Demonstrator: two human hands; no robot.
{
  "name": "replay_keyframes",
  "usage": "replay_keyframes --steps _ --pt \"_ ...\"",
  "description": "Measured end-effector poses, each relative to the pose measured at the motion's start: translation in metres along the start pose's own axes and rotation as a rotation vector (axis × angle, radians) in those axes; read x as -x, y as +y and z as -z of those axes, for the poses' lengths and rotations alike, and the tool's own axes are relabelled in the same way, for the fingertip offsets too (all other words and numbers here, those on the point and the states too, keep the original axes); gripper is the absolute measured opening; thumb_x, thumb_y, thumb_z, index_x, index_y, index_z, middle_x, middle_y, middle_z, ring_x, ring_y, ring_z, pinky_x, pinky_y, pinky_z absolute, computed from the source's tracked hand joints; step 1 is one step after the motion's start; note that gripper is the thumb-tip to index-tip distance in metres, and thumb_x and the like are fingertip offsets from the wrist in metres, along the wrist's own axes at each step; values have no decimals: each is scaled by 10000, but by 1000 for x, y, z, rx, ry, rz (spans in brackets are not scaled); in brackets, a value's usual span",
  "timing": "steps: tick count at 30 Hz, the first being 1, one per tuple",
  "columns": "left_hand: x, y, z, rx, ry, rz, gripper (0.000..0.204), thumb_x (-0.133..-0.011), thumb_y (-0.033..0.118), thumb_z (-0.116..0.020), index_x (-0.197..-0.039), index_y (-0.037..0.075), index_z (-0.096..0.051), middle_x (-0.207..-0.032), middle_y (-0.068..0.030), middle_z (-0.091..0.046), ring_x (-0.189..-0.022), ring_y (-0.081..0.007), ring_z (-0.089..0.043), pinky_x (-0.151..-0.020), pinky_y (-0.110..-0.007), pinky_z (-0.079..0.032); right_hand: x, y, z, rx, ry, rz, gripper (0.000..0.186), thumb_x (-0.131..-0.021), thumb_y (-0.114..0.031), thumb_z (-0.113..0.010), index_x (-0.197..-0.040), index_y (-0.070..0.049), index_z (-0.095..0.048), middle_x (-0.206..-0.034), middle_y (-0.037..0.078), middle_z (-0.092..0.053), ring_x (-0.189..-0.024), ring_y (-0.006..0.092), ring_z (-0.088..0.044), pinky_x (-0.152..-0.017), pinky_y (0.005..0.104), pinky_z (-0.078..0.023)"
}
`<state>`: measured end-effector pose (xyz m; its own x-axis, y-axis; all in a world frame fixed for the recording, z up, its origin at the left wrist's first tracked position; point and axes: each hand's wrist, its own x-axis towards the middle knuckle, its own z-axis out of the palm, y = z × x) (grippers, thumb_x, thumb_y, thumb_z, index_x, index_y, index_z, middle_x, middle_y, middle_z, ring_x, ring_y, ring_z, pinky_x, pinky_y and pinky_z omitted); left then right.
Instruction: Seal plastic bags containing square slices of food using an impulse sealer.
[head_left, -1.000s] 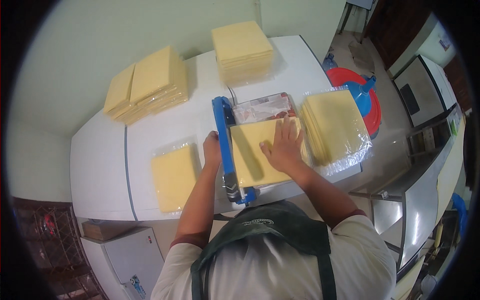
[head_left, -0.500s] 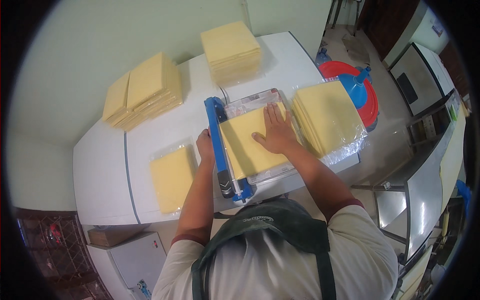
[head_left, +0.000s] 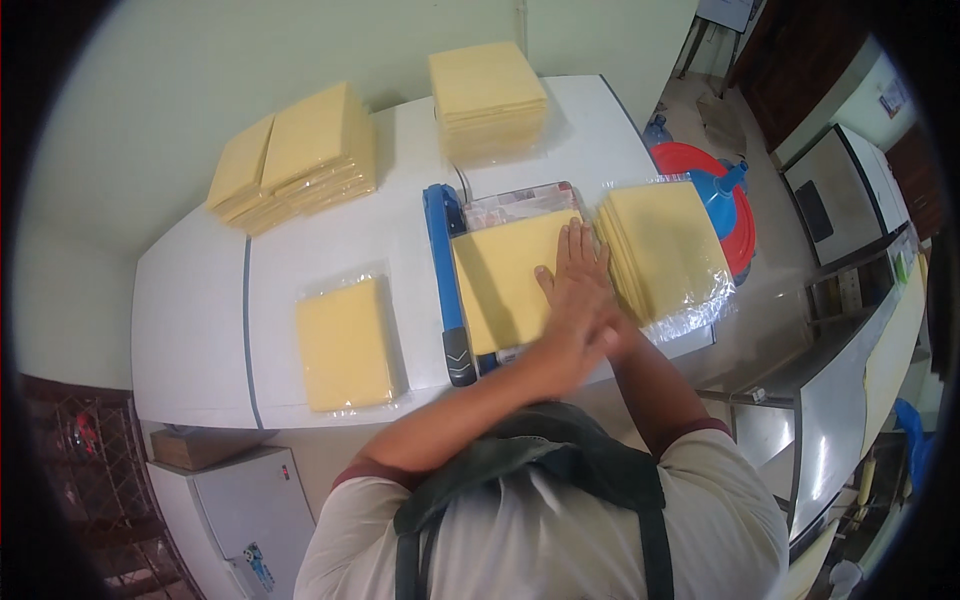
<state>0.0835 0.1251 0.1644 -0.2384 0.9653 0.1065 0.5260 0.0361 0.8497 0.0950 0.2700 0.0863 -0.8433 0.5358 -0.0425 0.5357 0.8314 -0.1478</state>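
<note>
Two bare hands are overlapping in view near the table's front edge. The right hand (head_left: 580, 280) is lying palm down and flat, fingers outstretched and gripping nothing, on a yellow pack (head_left: 505, 275); the left hand (head_left: 578, 342) is blurring over the right wrist, its finger spread and any contact impossible to tell. That pack is sitting beside a blue bar (head_left: 443, 255) with a black handle (head_left: 458, 358), partly covering a flat printed panel (head_left: 520, 203). Work is apparently standing midway: one pack is occupying the spot by the bar, while a clear-wrapped pack (head_left: 345, 345) is lying apart at left and a fanned stack (head_left: 675, 245) is waiting or resting at right; which are finished, the view is not showing. Farther back, a tall stack (head_left: 490, 85) and a double stack (head_left: 312, 140) are standing on the white table (head_left: 195, 320). Beyond, a blue funnel (head_left: 718, 195) is resting over a red tub (head_left: 742, 240), and a pale wall (head_left: 250, 60) is rising behind.
</note>
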Motion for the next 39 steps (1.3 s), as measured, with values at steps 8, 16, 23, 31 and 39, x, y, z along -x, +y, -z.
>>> replay_keyframes --steps 8,16,23,31,39 --pt "-2 -124 32 -650 556 174 835 -892 403 -621 -1432 -165 -335 -1498 -371 -314 -1435 -504 -246 -1160 -577 -231 5 -4 16 68 -42 -20 888 -988 -542 -396 -1545 83 -98 -1639 248 -61 -1525 393 -49 -1180 624 -110" --pt "32 -127 47 -569 480 213 848 -883 367 -624 -1453 -165 -291 -1520 -308 -315 -1459 -446 -238 -1167 -584 -197 -2 -21 34 97 -127 -78 858 -986 -541 -414 -1536 70 -169 -1630 257 -94 -1519 402 -75 -1173 633 -123" --pt "77 -156 50 -532 303 314 759 -925 333 -562 -1561 69 -244 -1598 -234 -208 -1504 -440 -95 -1163 -618 -83 -10 -153 98 -519 -213 492 796 -970 -543 -420 -1468 74 -357 -1572 274 -275 -1497 403 -176 -1176 632 -124" --pt "103 -167 34 -400 585 306 593 -996 303 -426 -1510 21 -341 -1546 -230 -349 -1431 -498 -221 -1131 -591 -142 -1 -167 3 -202 -34 410 739 -938 -473 -468 -1445 62 -402 -1587 237 -260 -1515 374 -124 -1141 687 -75" --pt "126 -156 50 -2 915 308 493 -1071 232 -254 -1421 -46 -464 -1448 -231 -483 -1365 -358 -430 -1174 -423 -265 1 -168 3 -228 -10 423 727 -948 -471 -449 -1441 62 -409 -1588 219 -264 -1522 355 -93 -1164 672 -51"
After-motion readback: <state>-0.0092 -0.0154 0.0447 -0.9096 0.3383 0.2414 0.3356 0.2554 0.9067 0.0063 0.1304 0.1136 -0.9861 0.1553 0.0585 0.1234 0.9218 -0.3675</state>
